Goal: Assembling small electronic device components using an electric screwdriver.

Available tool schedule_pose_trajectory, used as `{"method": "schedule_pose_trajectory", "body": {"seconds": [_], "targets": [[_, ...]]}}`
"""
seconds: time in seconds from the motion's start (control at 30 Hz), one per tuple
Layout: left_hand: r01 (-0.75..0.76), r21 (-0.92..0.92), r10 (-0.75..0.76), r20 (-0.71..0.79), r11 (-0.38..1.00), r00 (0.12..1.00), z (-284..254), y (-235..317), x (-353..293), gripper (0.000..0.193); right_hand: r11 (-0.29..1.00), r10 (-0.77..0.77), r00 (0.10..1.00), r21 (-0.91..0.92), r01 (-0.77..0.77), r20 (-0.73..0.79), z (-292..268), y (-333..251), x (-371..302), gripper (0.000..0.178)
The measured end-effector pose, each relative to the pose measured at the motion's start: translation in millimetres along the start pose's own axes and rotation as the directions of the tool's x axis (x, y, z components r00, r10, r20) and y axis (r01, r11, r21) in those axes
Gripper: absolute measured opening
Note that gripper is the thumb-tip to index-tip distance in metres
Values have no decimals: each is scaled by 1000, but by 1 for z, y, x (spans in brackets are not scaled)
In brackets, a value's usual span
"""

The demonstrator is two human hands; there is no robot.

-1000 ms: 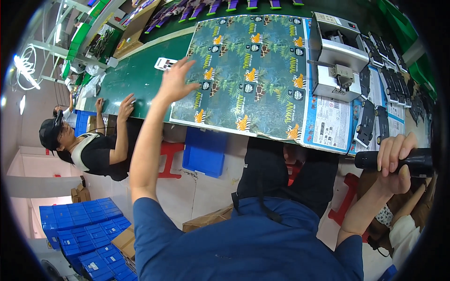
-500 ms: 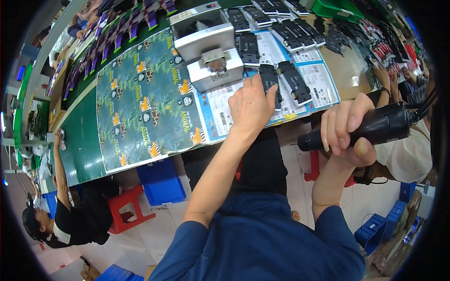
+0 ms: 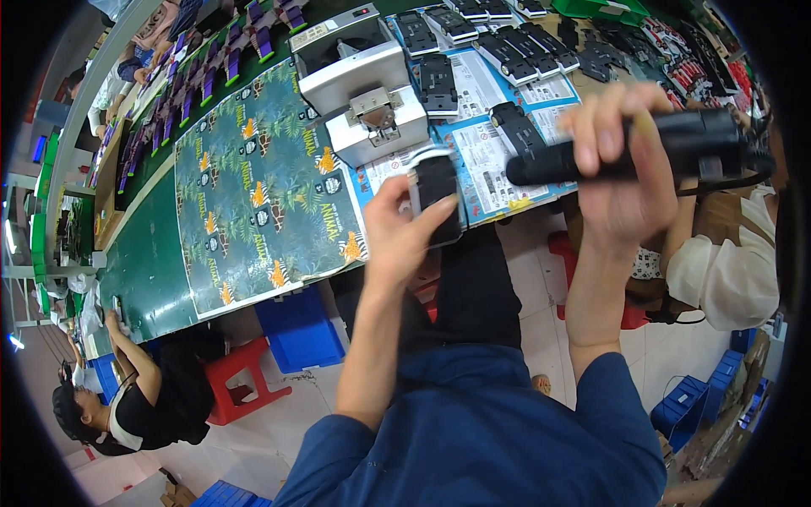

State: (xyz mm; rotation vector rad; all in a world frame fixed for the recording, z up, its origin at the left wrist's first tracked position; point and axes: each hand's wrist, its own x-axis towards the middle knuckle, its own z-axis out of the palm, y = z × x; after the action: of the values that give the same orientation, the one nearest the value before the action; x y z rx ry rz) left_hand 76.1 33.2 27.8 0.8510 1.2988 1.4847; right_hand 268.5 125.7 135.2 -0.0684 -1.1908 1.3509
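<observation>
My left hand [image 3: 395, 237] grips a toy car [image 3: 438, 198] at the table's front edge, its black underside facing up and a white rim showing at the far end. My right hand [image 3: 621, 173], partly smeared by motion, is wrapped round a black electric screwdriver [image 3: 697, 144]. The tool lies nearly level, its tip pointing left, above and right of the held car. Beyond my left hand stands a silver screw feeder [image 3: 355, 80]. Another upturned toy car [image 3: 517, 131] rests on the printed sheets [image 3: 477, 169], just beyond the screwdriver's tip.
More upturned cars [image 3: 517, 52] fill the back of the sheets. A patterned paper sheet [image 3: 262, 203] covers the table on the left. Purple parts [image 3: 207, 84] lie in rows farther left. A green bin [image 3: 604, 8] stands far right. Co-workers sit at left [image 3: 127, 406] and right [image 3: 726, 262].
My left hand has lifted a car from the sheets and drawn it left and nearer. My right hand has raised the screwdriver and moved its tip left.
</observation>
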Motion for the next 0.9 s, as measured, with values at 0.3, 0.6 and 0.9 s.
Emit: {"method": "schedule_pose_trajectory", "body": {"seconds": [0.3, 0.6, 0.9], "targets": [[142, -386, -175, -52, 912, 983, -98, 6, -31, 28, 971, 10, 992, -235, -39, -125, 98, 99, 52, 13], [154, -448, -180, -16, 881, 984, -102, 1, -24, 25, 881, 31, 996, -473, 14, 89, 119, 121, 71, 21], [101, -424, -135, -50, 900, 990, -98, -1, -23, 23, 908, 203, 969, -397, -134, 139, 122, 115, 73, 19]]}}
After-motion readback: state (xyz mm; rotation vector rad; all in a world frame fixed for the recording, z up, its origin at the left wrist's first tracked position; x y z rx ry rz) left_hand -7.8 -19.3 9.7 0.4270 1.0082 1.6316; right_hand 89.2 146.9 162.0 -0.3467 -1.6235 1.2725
